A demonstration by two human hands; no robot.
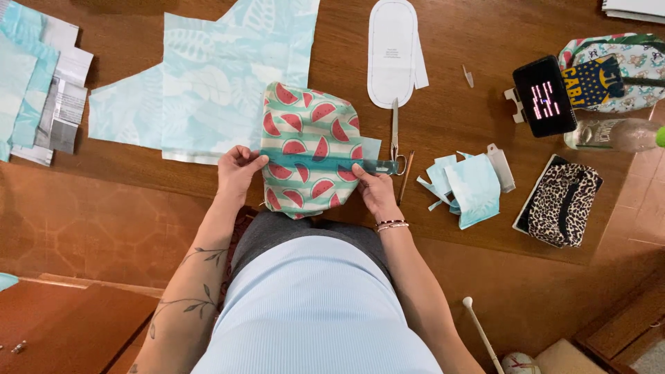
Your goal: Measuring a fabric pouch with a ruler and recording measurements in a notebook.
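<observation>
A watermelon-print fabric pouch (309, 131) with a teal zipper (318, 163) across it lies at the near edge of the wooden table (457, 118). My left hand (237, 171) pinches the zipper's left end at the pouch's side. At the right end of the zipper, my right hand (374, 188) grips the pouch, with thumb on the zipper tape. The zipper's tail sticks out to the right past my fingers.
Light blue leaf-print fabric (201, 83) lies behind the pouch. Scissors (395, 131), a pencil (405, 177), a white oval paper pattern (392, 48), fabric scraps (467, 185), a leopard-print pouch (564, 202), a phone on a stand (544, 97) and a bottle (613, 134) lie to the right.
</observation>
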